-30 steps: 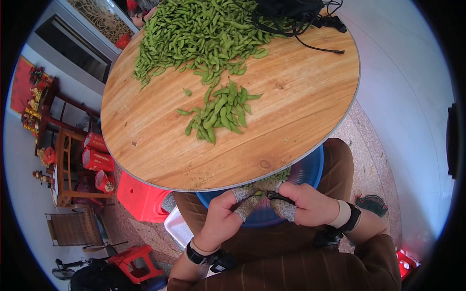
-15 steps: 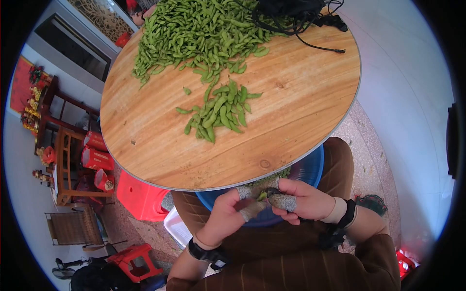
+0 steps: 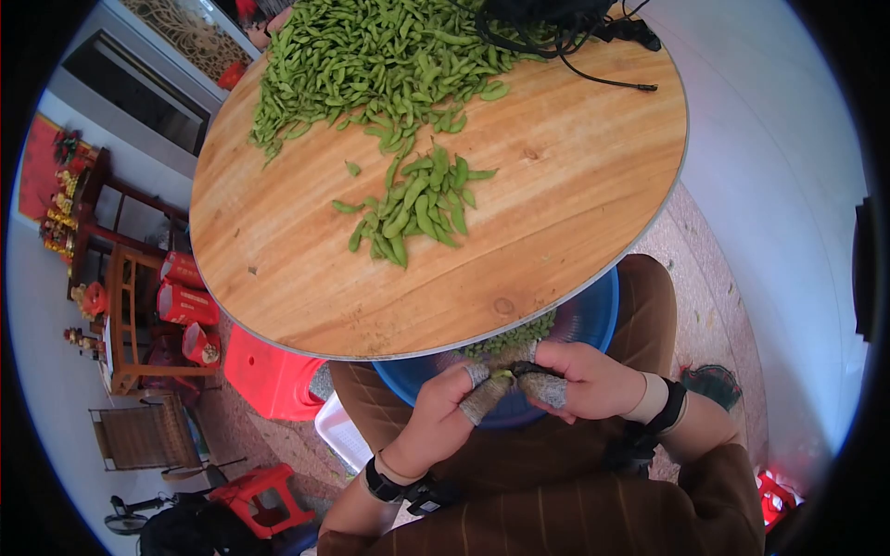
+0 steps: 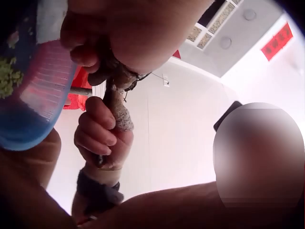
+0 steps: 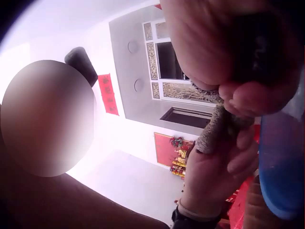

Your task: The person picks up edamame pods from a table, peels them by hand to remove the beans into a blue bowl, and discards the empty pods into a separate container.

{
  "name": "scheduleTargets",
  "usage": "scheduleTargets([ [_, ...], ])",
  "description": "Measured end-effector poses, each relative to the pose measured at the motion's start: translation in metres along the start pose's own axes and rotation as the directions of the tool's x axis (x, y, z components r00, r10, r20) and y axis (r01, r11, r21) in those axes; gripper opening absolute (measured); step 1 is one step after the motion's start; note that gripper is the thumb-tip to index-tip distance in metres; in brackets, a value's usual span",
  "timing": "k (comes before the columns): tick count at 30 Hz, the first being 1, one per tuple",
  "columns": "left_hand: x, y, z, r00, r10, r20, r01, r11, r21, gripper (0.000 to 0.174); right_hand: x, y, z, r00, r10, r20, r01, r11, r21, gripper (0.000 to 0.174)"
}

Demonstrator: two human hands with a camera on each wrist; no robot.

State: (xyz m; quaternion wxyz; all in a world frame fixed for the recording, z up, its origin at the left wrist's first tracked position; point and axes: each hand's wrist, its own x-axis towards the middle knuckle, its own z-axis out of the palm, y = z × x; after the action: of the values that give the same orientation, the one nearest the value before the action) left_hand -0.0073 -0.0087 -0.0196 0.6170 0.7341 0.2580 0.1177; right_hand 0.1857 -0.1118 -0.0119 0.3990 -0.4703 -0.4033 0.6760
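A pod is pinched between both hands, over the basin.

Head view: the pod is gripped by the curled, cloth-covered fingertips of the left hand and the right hand, just below the table edge. It is judged that the seam should be pressed by the thumbs, with the pod held above the basin. A small heap, a large heap and a cable lie on the round wooden table; a red stool stands below. Left wrist view: both hands are seen curled together beside the basin; the pod cannot be made out. Right wrist view: the same grip is seen before a white wall.
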Motion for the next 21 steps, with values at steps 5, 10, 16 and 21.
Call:
scheduleTargets([
  [5, -0.002, -0.016, -0.002, 0.991, -0.136, -0.007, 0.134, 0.986, -0.099, 0.016, 0.004, 0.008, 0.002, 0.997, 0.042, -0.061, -0.051, 0.987, -0.151, 0.035],
  [10, 0.003, -0.02, 0.003, 0.979, 0.122, -0.165, -0.047, 0.916, 0.399, 0.02, 0.01, 0.02, 0.006, 0.981, 0.081, -0.176, -0.094, 0.993, -0.065, 0.026],
  [16, 0.0, -0.013, 0.011, 0.926, 0.238, -0.293, -0.01, 0.792, 0.611, 0.028, 0.013, 0.024, 0.01, 0.977, 0.123, -0.177, -0.124, 0.992, 0.003, 0.023],
  [21, -0.006, -0.033, 0.009, 0.946, 0.117, -0.303, -0.03, 0.96, 0.278, 0.03, 0.014, 0.029, 0.013, 0.982, 0.136, -0.132, -0.138, 0.99, -0.005, 0.022],
])
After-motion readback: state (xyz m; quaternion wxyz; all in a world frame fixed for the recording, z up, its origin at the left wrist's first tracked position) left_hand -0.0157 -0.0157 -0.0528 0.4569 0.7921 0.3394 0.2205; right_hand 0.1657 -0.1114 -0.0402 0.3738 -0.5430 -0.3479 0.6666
